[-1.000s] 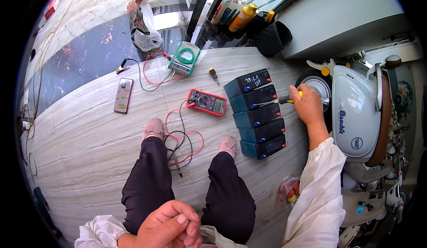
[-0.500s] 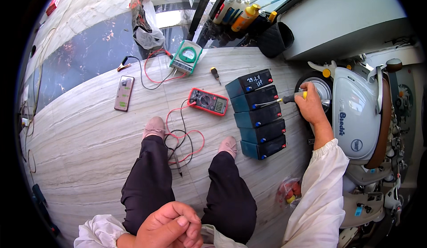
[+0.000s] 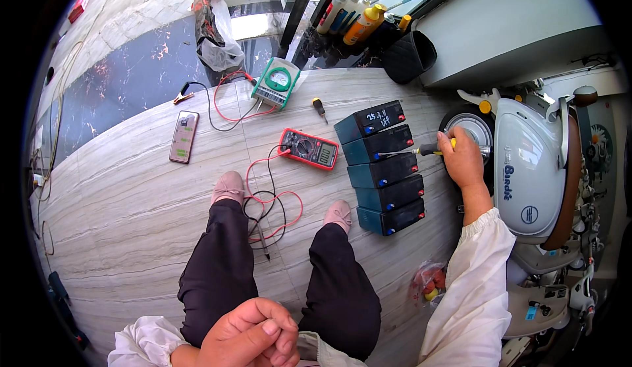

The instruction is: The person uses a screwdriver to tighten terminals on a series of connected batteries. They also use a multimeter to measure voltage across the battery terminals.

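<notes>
My right hand (image 3: 464, 159) grips the black and yellow handle of a screwdriver (image 3: 428, 148) to the right of a row of batteries. Its shaft lies across the second battery (image 3: 395, 142) from the far end, and the tip is at that battery's blue terminal (image 3: 378, 156). Several of these dark box batteries stand side by side, each with a blue and a red terminal. The farthest battery (image 3: 370, 118) has white handwriting on top. Low over my lap, my left hand (image 3: 247, 334) is closed, thumb against curled fingers; anything inside is hidden.
Left of the batteries lie a red multimeter (image 3: 309, 149) with tangled leads, a small screwdriver (image 3: 319, 107), a green-and-white tester (image 3: 276, 84) with a clamp lead, and a phone (image 3: 184, 136). A white scooter (image 3: 532, 169) stands right; a bag of red things (image 3: 429, 281) lies nearer.
My right fingers have shifted slightly around the screwdriver handle, while its tip stays at the same blue terminal. My left hand keeps its closed pose.
</notes>
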A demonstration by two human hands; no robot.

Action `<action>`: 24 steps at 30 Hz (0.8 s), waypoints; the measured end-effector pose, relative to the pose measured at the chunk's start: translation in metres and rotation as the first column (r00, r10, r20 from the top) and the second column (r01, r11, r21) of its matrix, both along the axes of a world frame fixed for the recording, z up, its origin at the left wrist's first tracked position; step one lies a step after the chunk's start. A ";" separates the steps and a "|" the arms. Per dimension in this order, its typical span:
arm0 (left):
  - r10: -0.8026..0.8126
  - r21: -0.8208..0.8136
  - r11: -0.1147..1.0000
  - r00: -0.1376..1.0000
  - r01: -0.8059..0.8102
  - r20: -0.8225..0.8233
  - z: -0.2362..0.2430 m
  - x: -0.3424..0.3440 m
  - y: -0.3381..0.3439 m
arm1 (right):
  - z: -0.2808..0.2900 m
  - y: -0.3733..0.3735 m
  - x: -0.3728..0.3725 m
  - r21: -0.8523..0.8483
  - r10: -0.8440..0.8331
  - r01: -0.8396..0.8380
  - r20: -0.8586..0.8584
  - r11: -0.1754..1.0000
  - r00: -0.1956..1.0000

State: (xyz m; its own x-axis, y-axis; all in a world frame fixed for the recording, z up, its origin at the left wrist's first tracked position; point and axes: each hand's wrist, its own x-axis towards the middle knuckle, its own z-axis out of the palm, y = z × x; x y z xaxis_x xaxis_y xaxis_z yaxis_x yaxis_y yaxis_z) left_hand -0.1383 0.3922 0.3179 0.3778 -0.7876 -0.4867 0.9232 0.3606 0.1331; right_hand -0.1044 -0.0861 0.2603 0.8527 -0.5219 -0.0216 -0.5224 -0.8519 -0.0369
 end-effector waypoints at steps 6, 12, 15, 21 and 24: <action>0.004 0.007 1.000 1.000 -0.004 0.000 -0.003 -0.004 0.001 | -0.012 -0.029 -0.016 0.009 0.123 -0.127 0.194 0.992 0.973; 0.013 0.044 0.999 1.000 -0.013 0.002 -0.006 -0.006 0.003 | 0.003 0.010 -0.001 -0.105 -0.121 0.119 -0.012 0.987 0.993; -0.013 0.021 1.000 1.000 0.013 0.003 -0.004 -0.003 -0.001 | -0.010 -0.016 -0.009 -0.108 0.137 -0.114 0.231 0.988 0.963; 0.003 0.008 1.000 1.000 -0.003 -0.031 -0.001 -0.002 0.003 | 0.002 0.009 0.003 -0.066 -0.005 0.005 -0.006 0.998 1.000; 0.014 -0.045 0.999 0.998 -0.017 -0.055 -0.011 -0.005 0.007 | -0.008 -0.021 -0.010 -0.005 0.135 -0.136 0.146 0.991 0.980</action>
State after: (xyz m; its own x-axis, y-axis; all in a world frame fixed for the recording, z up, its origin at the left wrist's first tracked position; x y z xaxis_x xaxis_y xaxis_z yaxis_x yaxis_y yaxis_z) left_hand -0.1436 0.3992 0.3069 0.3639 -0.8037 -0.4708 0.9229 0.3794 0.0657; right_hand -0.1146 -0.1072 0.2522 0.9098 -0.4013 0.1055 -0.3906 -0.9141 -0.1086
